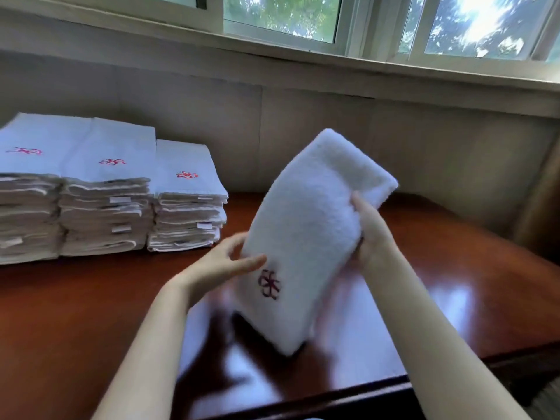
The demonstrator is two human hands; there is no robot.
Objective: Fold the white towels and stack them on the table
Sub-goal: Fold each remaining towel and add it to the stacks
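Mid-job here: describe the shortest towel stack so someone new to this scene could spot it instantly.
On the red-brown table below the window, three stacks of folded white towels stand in a row at the left. The shortest stack is the rightmost, nearest the held towel; its red-emblemed top lies lower than its two neighbours'.
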